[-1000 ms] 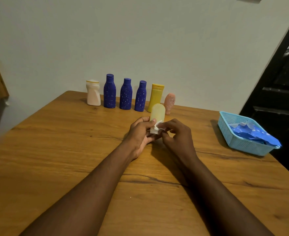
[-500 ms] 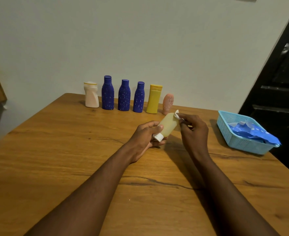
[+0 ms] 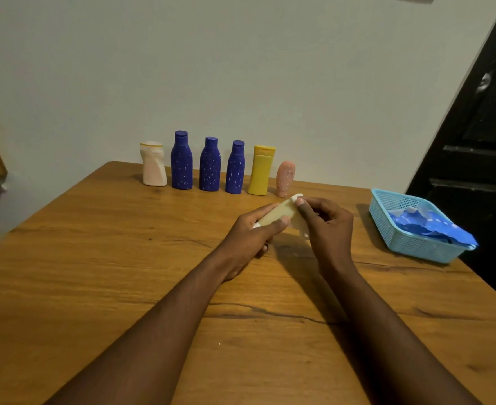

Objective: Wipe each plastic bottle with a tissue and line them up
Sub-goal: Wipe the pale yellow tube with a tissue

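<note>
Gripping w/ curled fingers, left grip (image 3: 251,238) wraps the cap end of a pale yellow bottle (image 3: 274,214), held tilted over the desk (image 3: 109,273), base pointing up-right; right grip (image 3: 330,226) pinches a white tissue (image 3: 299,226) round the bottle's base end. Six bottles (image 3: 210,165) stand in a row at the desk's far edge. Blue basket (image 3: 410,244) sits well apart, at right.

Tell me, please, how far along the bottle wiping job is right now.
Done, it seems: six bottles stand in a row by the wall. In hand: the left hand grips a pale yellow bottle while the right hand pinches a tissue against its far end. Left: finishing this wipe and standing it in line, likely beside the pink bottle.
</note>
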`<state>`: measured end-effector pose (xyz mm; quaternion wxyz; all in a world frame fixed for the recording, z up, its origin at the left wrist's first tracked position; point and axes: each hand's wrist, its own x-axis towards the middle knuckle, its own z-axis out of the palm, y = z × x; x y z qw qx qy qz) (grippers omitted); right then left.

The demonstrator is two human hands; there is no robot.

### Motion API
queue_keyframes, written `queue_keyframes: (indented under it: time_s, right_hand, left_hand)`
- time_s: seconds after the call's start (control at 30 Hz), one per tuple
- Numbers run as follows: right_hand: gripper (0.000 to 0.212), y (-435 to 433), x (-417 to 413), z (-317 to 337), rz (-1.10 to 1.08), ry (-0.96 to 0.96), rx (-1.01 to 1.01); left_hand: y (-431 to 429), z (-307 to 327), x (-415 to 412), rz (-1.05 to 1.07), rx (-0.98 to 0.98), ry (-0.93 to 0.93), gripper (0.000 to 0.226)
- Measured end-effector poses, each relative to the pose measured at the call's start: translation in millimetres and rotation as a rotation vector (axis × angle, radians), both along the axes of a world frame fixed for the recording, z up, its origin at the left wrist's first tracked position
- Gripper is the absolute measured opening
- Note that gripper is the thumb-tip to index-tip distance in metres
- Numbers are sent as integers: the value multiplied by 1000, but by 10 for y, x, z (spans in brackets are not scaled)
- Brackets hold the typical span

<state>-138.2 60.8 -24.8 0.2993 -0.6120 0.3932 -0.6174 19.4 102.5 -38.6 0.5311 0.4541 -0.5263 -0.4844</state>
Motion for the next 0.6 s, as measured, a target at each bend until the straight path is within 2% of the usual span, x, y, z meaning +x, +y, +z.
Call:
queue_keyframes:
  time_s: [0.2, 0.33, 0.5, 0.6]
  right_hand:
    - [17, -31, -8, 16, 45, -191, 226]
    - [19, -8, 36, -16, 135, -237, 332]
    - [24, 101, 124, -73, 177, -40, 181]
    - [22, 103, 164, -82, 159, 134, 79]
  left_hand:
    - [-50, -20, -3, -40, 57, -61, 54]
    - [3, 59, -40, -13, 74, -39, 39]
    - [-17, 53, -17, 48, 132, 44, 48]
    - [-33, 75, -2, 100, 187, 205, 49]
